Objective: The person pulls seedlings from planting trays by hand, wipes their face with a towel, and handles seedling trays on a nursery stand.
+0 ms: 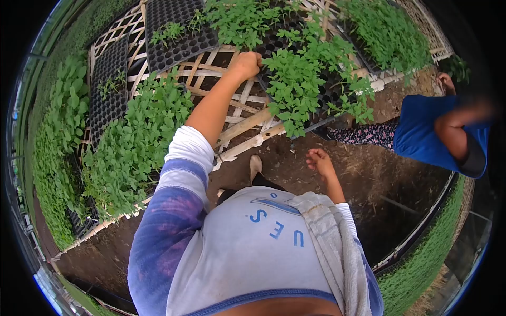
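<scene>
"That surface [245, 126] is an open lattice of pale slats, set above bare soil [363, 168]. Where's your left hand on it?"

"My left hand [245, 65] is at the left side of the seedling tray [328, 96]. Its fingers are curled together, but the tips are hidden, so I can't tell whether they're clamped on the rim."

"And where does that tray lie?"

"Right of the middle of the surface, with its near corner reaching the near edge. Leafy seedlings [292, 79] cover much of it, and dark bare cells show between them."

"Your right hand [320, 161]?"

"Out over the soil, just off the near edge, with nothing in it. The fingers are loosely bent and a little apart."

"What else is on the surface?"

"Toward the far edge, left of my left hand, a mostly bare tray [184, 50] with a few plants on it. Farther left, a narrow dark tray [107, 79]; below that, thick greenery [139, 134] crowds the near edge. Another leafy batch [387, 34] sits by the right corner."

"Anyone close by?"

"A person in a blue top [421, 126], near that right corner."
</scene>
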